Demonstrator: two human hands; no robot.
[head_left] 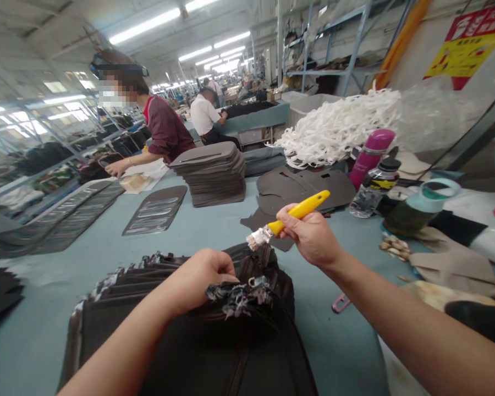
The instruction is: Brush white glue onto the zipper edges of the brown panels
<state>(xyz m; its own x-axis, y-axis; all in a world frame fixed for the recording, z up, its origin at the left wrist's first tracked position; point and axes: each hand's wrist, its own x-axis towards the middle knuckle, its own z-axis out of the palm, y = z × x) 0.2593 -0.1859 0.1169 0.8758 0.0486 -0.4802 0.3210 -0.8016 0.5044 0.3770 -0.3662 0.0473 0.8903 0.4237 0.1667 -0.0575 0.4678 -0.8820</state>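
Observation:
In my right hand [313, 234] is a paintbrush [300, 209] with a yellow handle, its whitish, caked bristles pointing down to the left. Below it lies a stack of dark fabric pieces [140, 308], with white residue along the edges at the far left. My left hand [204, 275] rests on this stack, its fingers curled on the end of the top piece. White-smeared, frayed edges [247, 300] and a small metal-looking bit show just past those fingers. The brush tip is above the stack and apart from it.
Beyond stands a tall pile of grey panels [216, 176]. Flat cut pieces [305, 190], a pink bottle [371, 157], a clear bottle [373, 190] and a teal-lidded jug [416, 212] are at the right. White strips [342, 126] heap behind. A co-worker [165, 126] reaches over the table at left.

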